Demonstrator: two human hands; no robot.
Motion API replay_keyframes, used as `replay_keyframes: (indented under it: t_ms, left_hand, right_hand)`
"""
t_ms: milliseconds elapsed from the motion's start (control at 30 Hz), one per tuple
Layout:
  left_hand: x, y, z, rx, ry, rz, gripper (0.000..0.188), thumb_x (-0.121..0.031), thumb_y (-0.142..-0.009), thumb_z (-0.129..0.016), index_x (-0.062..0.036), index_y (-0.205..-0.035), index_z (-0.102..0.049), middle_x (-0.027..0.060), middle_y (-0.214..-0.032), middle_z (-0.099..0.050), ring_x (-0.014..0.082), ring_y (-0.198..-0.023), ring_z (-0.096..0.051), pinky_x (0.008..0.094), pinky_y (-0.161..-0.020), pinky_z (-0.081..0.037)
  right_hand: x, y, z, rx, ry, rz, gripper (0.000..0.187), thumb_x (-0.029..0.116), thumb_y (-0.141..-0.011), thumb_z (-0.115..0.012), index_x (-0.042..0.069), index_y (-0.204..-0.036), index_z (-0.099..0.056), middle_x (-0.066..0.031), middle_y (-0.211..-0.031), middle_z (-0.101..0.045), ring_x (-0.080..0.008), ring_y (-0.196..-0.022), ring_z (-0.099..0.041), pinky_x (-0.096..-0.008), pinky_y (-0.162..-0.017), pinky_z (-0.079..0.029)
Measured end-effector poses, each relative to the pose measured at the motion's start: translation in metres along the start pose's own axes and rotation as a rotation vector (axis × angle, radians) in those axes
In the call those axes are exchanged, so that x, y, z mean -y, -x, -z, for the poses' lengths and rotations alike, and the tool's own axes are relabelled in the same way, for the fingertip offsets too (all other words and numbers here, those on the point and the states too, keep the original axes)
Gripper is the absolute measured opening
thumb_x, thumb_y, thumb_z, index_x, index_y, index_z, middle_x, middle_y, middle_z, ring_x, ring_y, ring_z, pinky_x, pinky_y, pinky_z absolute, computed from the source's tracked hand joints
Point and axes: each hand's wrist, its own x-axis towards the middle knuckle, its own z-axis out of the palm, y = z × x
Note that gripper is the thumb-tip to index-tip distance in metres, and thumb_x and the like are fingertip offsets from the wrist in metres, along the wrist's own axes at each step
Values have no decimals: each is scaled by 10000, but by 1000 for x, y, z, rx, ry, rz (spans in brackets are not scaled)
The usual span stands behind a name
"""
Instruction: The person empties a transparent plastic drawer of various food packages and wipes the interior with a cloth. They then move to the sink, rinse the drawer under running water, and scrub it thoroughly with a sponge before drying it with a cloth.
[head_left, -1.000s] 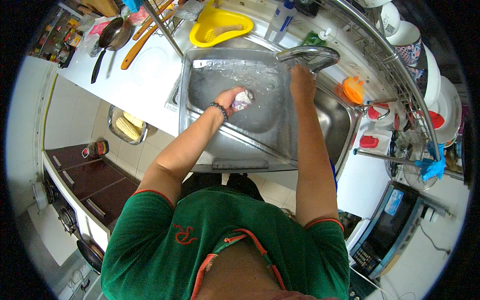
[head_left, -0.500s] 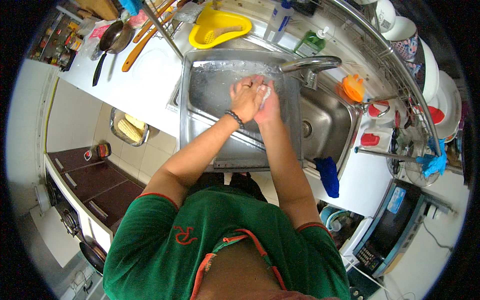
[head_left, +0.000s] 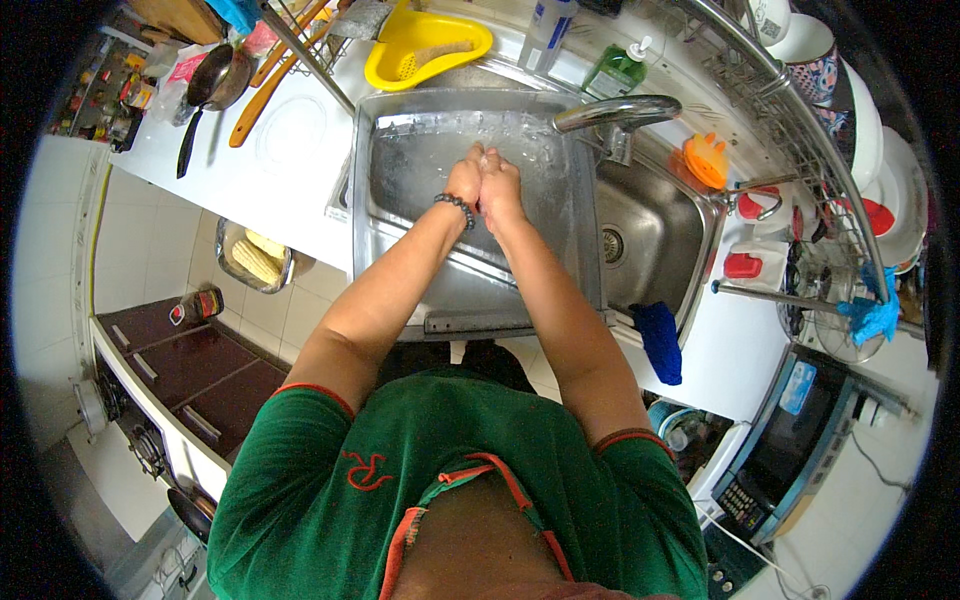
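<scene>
My left hand point(head_left: 463, 180), with a dark bead bracelet point(head_left: 457, 207) at its wrist, is closed and pressed against my right hand point(head_left: 499, 184). The right hand's fingers are curled in too. Whatever lies between the palms is hidden. Both hands are over a large grey metal tray point(head_left: 470, 318) with a sloped front part, set over the sink's left side. Cloudy water point(head_left: 415, 160) lies in its deep part, with splashes and bubbles at the far side. Right of the hands, the chrome faucet point(head_left: 620, 112) reaches over the tray's far right corner.
Right of the tray is a steel sink basin point(head_left: 650, 220), with a dark blue cloth point(head_left: 656, 345) over its front edge. Behind stand a yellow strainer basket point(head_left: 430, 50) and a green soap bottle point(head_left: 615, 75). A metal dish rack point(head_left: 830, 150) curves along the right.
Both hands have moved left and come together, away from the faucet. The fingers were spread around something white between the palms; it no longer shows.
</scene>
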Motion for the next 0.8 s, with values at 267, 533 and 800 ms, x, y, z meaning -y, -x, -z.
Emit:
replay_keyframes:
  t_ms: [267, 533, 800]
  left_hand:
    - [25, -11, 13, 66, -230, -173, 324, -182, -914, -405, 24, -1117, -552, 152, -979, -613, 222, -822, -556, 333, -739, -439]
    - [9, 16, 23, 194, -105, -42, 335, -245, -905, -456, -4, -1121, -545, 87, -915, -613, 176, -778, -550, 333, -704, -455]
    - [-2, 49, 112, -1, -1225, -888, 424, -137, -719, -681, -39, -1111, -553, 176, -1242, -481, 333, -1111, -479, 390, -909, -418]
  right_hand:
    - [11, 23, -2, 25, 199, -62, 391, 243, -961, -381, -25, -771, -591, -37, -710, -559, -118, -628, -493, -283, -593, -424]
    - [49, 45, 24, 155, 614, -68, 339, 280, -915, -463, -6, -786, -594, -108, -587, -557, -171, -556, -549, -312, -534, -441]
    - [111, 77, 156, -138, 1293, 530, 339, 316, -817, -581, 14, -970, -595, -187, -941, -619, -340, -886, -590, -397, -756, -453]
